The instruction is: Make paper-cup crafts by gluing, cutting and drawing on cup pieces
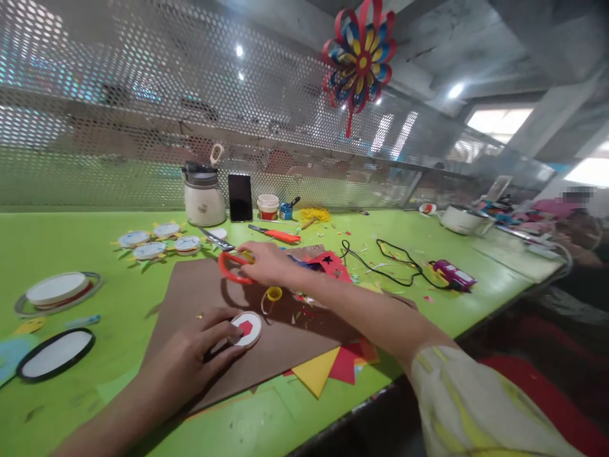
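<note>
My left hand (209, 343) grips a small round white disc (254, 330) with a red paper shape on its face, low over a brown board (181, 298). Its fingertips reach onto the disc and cover part of it. Farther forward, my right hand (266, 263) is closed on the red-orange and yellow handles of a pair of scissors (231, 270). The blades point away to the left. Between the hands, a small yellow ring-shaped piece (275, 293) rests on the board, among tiny paper scraps.
Several white discs with yellow points (151, 251) lie at left, near larger round pieces (57, 291). A jug (204, 197), phone (240, 198) and orange utility knife (280, 236) are at the back. A corded purple tool (454, 275) lies right; coloured paper (316, 371) sits in front.
</note>
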`<state>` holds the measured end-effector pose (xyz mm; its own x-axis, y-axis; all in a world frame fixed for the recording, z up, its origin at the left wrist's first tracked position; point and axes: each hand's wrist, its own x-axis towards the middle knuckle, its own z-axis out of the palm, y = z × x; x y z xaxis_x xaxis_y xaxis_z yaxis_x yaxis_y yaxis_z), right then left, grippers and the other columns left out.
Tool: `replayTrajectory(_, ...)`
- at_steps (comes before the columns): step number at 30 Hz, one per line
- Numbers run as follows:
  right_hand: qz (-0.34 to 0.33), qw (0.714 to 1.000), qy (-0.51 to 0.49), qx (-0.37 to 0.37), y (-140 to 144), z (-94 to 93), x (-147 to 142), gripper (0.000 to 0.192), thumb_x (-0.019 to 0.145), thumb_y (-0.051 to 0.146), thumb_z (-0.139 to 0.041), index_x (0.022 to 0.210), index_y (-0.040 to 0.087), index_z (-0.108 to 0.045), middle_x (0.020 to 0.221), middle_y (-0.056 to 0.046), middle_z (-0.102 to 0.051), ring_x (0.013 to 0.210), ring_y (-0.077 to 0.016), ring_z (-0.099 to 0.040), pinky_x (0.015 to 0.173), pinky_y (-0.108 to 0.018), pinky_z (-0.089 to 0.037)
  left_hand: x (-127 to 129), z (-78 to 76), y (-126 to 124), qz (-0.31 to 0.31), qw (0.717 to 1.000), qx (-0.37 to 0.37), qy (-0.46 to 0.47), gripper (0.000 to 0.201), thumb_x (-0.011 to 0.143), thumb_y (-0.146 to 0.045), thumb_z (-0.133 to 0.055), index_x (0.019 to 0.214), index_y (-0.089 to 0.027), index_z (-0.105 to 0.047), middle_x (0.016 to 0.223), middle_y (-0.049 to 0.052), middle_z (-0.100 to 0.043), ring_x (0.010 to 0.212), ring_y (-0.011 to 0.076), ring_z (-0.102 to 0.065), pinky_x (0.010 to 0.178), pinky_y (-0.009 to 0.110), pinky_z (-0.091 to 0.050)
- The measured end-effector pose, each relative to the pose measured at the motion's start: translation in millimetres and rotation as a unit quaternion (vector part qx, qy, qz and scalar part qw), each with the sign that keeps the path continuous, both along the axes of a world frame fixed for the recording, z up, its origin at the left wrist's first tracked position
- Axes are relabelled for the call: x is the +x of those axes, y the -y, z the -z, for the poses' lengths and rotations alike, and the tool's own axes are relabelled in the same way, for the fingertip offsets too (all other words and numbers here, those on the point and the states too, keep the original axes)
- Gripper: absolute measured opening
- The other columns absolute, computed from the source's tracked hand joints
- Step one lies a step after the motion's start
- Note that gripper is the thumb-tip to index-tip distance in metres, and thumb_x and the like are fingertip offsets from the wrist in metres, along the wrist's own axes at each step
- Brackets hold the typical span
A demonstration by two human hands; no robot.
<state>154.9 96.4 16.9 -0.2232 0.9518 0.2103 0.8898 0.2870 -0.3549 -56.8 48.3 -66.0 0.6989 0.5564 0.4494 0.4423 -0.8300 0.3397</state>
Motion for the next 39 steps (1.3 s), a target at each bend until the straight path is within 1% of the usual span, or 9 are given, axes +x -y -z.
replayTrajectory(4, -0.011, 0.999, 0.047, 0.024, 3, 23.1, -14, 0.029, 0.089, 0.031, -0.057, 0.113, 0.027, -0.071, 0.102, -0.003, -0.077, 0.088, -0.0225, -0.069, 0.07, -0.029, -0.048, -4, 4.9, -6, 0.009, 0.999, 0.042, 0.0, 0.024, 0.093, -0.048, -0.06, 0.098, -0.03, -0.075, 0.123, 0.004, -0.072, 0.098, 0.02, -0.073, 0.081, 0.023, -0.056)
replayTrajectory(10, -0.028, 0.989, 0.126, 0.066, 16, 33.8, -8, 0.03, 0.095, 0.035, -0.057, 0.108, 0.012, -0.071, 0.105, -0.016, -0.074, 0.101, -0.0294, -0.064, 0.087, -0.04, -0.048, -4, 0.4, -11, 0.029, 0.994, 0.106, 0.016, 0.024, 0.092, -0.048, -0.062, 0.095, -0.03, -0.076, 0.114, 0.004, -0.076, 0.09, 0.0188, -0.076, 0.075, 0.021, -0.058)
replayTrajectory(15, -0.017, 0.984, 0.159, 0.078, 38, 17.9, 44, 0.036, 0.104, 0.028, -0.041, 0.114, 0.01, -0.07, 0.116, -0.018, -0.068, 0.115, -0.0278, -0.055, 0.102, -0.041, -0.041, -3, 0.7, -10, 0.022, 0.995, 0.096, 0.0, 0.027, 0.092, -0.052, -0.06, 0.095, -0.03, -0.077, 0.113, 0.005, -0.076, 0.087, 0.0185, -0.076, 0.074, 0.022, -0.058)
replayTrajectory(18, 0.006, 0.983, 0.179, 0.027, 37, 2.8, 93, 0.027, 0.097, 0.013, -0.049, 0.111, 0.011, -0.072, 0.11, -0.016, -0.07, 0.11, -0.0281, -0.06, 0.095, -0.039, -0.046, -3, 1.1, -7, 0.003, 0.998, 0.061, -0.01, 0.03, 0.093, -0.054, -0.058, 0.096, -0.03, -0.077, 0.116, 0.005, -0.075, 0.092, 0.0197, -0.075, 0.079, 0.024, -0.058)
replayTrajectory(21, -0.013, 0.978, 0.203, -0.053, 27, -4.1, 129, 0.014, 0.091, 0.021, -0.066, 0.102, 0.014, -0.073, 0.101, -0.009, -0.073, 0.097, -0.0253, -0.067, 0.086, -0.038, -0.053, -3, 0.8, -5, -0.007, 0.999, 0.037, -0.003, 0.033, 0.093, -0.055, -0.056, 0.098, -0.03, -0.077, 0.12, 0.005, -0.074, 0.096, 0.0204, -0.074, 0.083, 0.025, -0.056)
replayTrajectory(25, -0.027, 0.972, 0.216, -0.093, 18, 2.7, 144, 0.03, 0.097, 0.036, -0.064, 0.119, 0.016, -0.064, 0.12, -0.008, -0.066, 0.101, -0.022, -0.067, 0.087, -0.043, -0.057, -2, 2.3, -6, 0.002, 0.999, 0.031, -0.004, 0.031, 0.092, -0.055, -0.059, 0.098, -0.03, -0.077, 0.122, 0.005, -0.073, 0.096, 0.02, -0.074, 0.083, 0.024, -0.056)
replayTrajectory(31, -0.031, 0.978, 0.195, -0.06, 15, 9.2, 150, 0.026, 0.096, 0.034, -0.065, 0.115, 0.015, -0.065, 0.118, -0.008, -0.067, 0.104, -0.0226, -0.066, 0.09, -0.045, -0.056, -1, 3.9, -3, -0.016, 1.0, 0.012, 0.014, 0.034, 0.092, -0.057, -0.056, 0.095, -0.03, -0.077, 0.121, 0.004, -0.073, 0.095, 0.0195, -0.073, 0.085, 0.025, -0.054)
replayTrajectory(36, -0.013, 0.992, 0.127, 0.005, 12, -18.9, 185, 0.017, 0.089, 0.024, -0.072, 0.105, 0.016, -0.074, 0.102, -0.006, -0.074, 0.1, -0.0218, -0.066, 0.089, -0.037, -0.051, 2, 1.4, 2, -0.022, 0.999, -0.013, 0.035, 0.036, 0.092, -0.059, -0.056, 0.094, -0.03, -0.077, 0.121, 0.004, -0.073, 0.097, 0.0203, -0.073, 0.084, 0.025, -0.054)
replayTrajectory(39, 0.022, 0.995, 0.096, 0.009, 10, -38.2, 216, 0.022, 0.092, 0.028, -0.067, 0.108, 0.017, -0.076, 0.096, -0.004, -0.076, 0.088, -0.0195, -0.069, 0.077, -0.031, -0.052, 3, 1.5, 3, -0.025, 0.999, -0.016, 0.038, 0.035, 0.091, -0.059, -0.057, 0.092, -0.03, -0.077, 0.12, 0.004, -0.074, 0.096, 0.0205, -0.073, 0.082, 0.025, -0.054)
